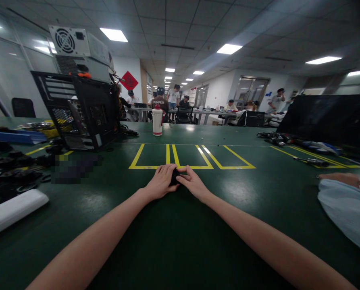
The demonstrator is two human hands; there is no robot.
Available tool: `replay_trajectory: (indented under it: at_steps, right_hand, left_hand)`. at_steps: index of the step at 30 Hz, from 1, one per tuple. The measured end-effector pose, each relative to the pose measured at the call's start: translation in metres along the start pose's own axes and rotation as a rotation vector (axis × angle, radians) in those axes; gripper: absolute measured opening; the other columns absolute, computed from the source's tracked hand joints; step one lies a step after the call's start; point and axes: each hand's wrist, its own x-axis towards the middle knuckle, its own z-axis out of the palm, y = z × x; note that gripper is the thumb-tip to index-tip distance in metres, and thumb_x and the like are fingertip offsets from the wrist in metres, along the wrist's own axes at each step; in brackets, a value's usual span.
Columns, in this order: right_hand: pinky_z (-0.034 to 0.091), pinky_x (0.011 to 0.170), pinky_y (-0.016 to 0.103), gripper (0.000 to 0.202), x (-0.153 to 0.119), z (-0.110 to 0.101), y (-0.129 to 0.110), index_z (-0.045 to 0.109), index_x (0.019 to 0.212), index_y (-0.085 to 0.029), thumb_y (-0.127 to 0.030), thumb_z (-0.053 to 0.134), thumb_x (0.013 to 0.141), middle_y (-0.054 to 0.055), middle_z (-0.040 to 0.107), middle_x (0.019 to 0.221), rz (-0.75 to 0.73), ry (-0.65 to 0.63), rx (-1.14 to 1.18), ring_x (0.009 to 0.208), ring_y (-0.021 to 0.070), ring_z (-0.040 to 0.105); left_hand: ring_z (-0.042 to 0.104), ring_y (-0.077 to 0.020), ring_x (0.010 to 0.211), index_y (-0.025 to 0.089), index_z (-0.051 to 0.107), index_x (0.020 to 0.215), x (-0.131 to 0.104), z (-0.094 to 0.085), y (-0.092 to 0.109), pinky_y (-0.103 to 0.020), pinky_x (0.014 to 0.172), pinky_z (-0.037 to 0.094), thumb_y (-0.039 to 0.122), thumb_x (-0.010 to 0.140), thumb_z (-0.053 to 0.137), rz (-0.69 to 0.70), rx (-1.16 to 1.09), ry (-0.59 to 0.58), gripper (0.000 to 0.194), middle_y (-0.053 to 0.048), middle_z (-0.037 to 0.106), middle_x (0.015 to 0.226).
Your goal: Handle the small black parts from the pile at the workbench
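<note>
Between my two hands is a small black object (175, 177), mostly covered by fingers, so its kind cannot be made out. My left hand (161, 181) is closed round its left side, thumb below and fingers over the top. From the right, my right hand (192, 182) pinches at the same object with thumb and fingertips. Both hands rest low over the green tabletop (180, 241), just in front of the yellow tape outlines (194, 167).
An open black computer case (86, 112) with a power supply (77, 42) on top stands at left. Beyond the tape is a white cup (157, 122). A white block (16, 211), dark cables and a screwdriver-like tool (313, 161) lie around. A co-worker's sleeve (346, 209) reaches in at right.
</note>
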Motion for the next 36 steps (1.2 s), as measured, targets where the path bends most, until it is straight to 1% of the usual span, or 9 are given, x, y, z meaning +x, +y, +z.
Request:
replay_trajectory:
  at_steps: [2,4,8,13,19,22,26,31,36]
  right_hand:
    - [0.04,0.089,0.034,0.022,0.0009,0.0004,0.0015,0.047,0.093,-0.023,-0.027,0.054,0.072,0.0,0.051,0.097,-0.014,0.023,-0.029,0.095,0.0145,0.052]
    - [0.038,0.091,0.034,0.025,0.0018,0.0002,0.0025,0.047,0.096,-0.023,-0.025,0.054,0.072,0.0,0.051,0.101,-0.015,0.03,-0.046,0.097,0.0145,0.051]
    - [0.038,0.091,0.036,0.032,0.0019,-0.0007,0.0022,0.045,0.103,-0.022,-0.024,0.054,0.072,0.004,0.049,0.109,0.032,0.027,-0.037,0.1,0.0158,0.05]
    - [0.041,0.087,0.034,0.031,-0.001,0.001,-0.0019,0.044,0.098,-0.023,-0.022,0.057,0.069,0.001,0.052,0.099,0.017,-0.046,0.017,0.099,0.0157,0.051]
    - [0.043,0.084,0.033,0.023,0.0001,0.0017,0.0001,0.045,0.092,-0.022,-0.026,0.055,0.071,0.0,0.051,0.094,-0.027,-0.01,0.015,0.093,0.0146,0.054]
    - [0.042,0.086,0.033,0.027,0.0017,0.0003,0.0024,0.046,0.096,-0.022,-0.026,0.055,0.071,0.001,0.05,0.099,-0.032,0.004,-0.005,0.095,0.0147,0.053]
    - [0.04,0.088,0.035,0.033,0.0018,-0.0005,0.0005,0.045,0.102,-0.021,-0.025,0.056,0.07,0.004,0.049,0.107,0.008,0.013,-0.029,0.099,0.0164,0.051]
    - [0.043,0.085,0.034,0.031,-0.0019,0.0009,-0.0066,0.044,0.098,-0.022,-0.024,0.056,0.07,0.001,0.051,0.1,0.018,-0.042,0.005,0.096,0.0155,0.052]
    - [0.044,0.081,0.032,0.023,-0.0017,0.0012,-0.0031,0.045,0.093,-0.023,-0.027,0.054,0.072,0.0,0.051,0.095,-0.009,-0.011,-0.007,0.091,0.0147,0.054]
  left_hand:
    - [0.037,-0.0242,0.111,0.019,0.024,0.12,0.0,-0.0005,0.0004,-0.043,0.095,0.027,0.03,0.072,0.055,0.004,-0.007,0.003,0.059,-0.009,0.041,0.115]
    - [0.038,-0.0241,0.11,0.018,0.024,0.12,0.0001,-0.0006,0.0006,-0.043,0.095,0.027,0.03,0.071,0.055,0.002,-0.008,0.004,0.059,-0.009,0.041,0.115]
    - [0.038,-0.024,0.11,0.016,0.024,0.12,0.0003,0.0007,0.0001,-0.042,0.096,0.026,0.029,0.07,0.056,-0.002,0.009,0.0,0.06,-0.01,0.041,0.115]
    - [0.037,-0.0244,0.11,0.016,0.025,0.119,0.0001,0.0016,-0.0003,-0.041,0.095,0.027,0.027,0.069,0.056,-0.001,0.028,-0.008,0.06,-0.01,0.04,0.115]
    - [0.037,-0.0238,0.111,0.017,0.024,0.12,0.0003,0.0013,0.0003,-0.042,0.095,0.027,0.029,0.071,0.055,-0.001,0.014,-0.001,0.059,-0.01,0.04,0.116]
    - [0.037,-0.024,0.111,0.018,0.024,0.12,0.0005,0.0008,0.0005,-0.042,0.095,0.027,0.029,0.071,0.055,0.002,0.012,0.0,0.058,-0.01,0.041,0.116]
    - [0.036,-0.0242,0.112,0.018,0.023,0.12,0.0002,-0.0006,0.0008,-0.043,0.096,0.026,0.028,0.071,0.055,-0.002,0.008,-0.018,0.06,-0.01,0.04,0.117]
    - [0.036,-0.0249,0.112,0.018,0.023,0.12,-0.0002,-0.0007,0.0008,-0.045,0.095,0.026,0.027,0.071,0.055,-0.003,0.011,-0.02,0.06,-0.01,0.04,0.117]
    - [0.037,-0.0245,0.111,0.017,0.024,0.12,0.0002,0.0026,-0.0006,-0.043,0.095,0.028,0.028,0.07,0.056,0.001,0.018,0.006,0.061,-0.011,0.04,0.116]
